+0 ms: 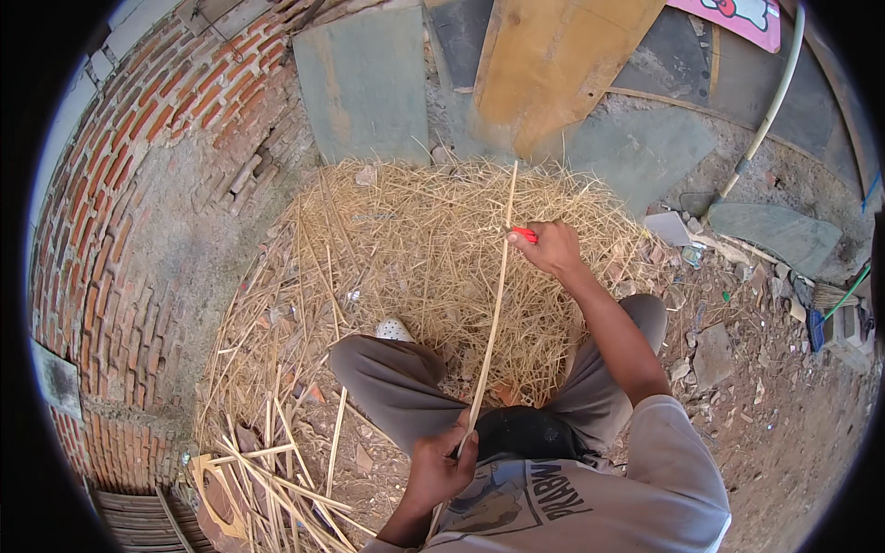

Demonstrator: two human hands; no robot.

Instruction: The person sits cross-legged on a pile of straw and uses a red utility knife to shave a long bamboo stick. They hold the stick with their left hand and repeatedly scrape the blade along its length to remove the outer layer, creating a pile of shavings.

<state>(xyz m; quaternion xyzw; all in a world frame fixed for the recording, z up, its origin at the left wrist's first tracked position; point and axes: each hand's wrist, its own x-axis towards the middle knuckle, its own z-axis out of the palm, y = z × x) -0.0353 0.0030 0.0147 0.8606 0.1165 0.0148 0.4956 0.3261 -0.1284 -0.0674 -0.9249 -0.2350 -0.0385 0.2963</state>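
Note:
A long, thin pale bamboo strip [495, 323] runs from my lap up and away over the shavings. My left hand [444, 468] is closed around its near part, close to my waist, and the strip's tail passes below that hand. Farther out, my right hand [553, 249] grips a knife with a red handle [524, 234]. Its short blade meets the strip near the far end; how deep the edge sits is too small to tell. Beneath the strip lies a wide heap of straw-coloured shavings [415, 240], between and beyond my bent knees.
More strips [286, 470] lie in a loose pile at the lower left. A brick wall [111, 240] rises on the left. Boards [364, 88] lean behind the heap. Broken stones and rubble [714, 355] cover the ground at right, and a pale pipe [770, 115] slants there.

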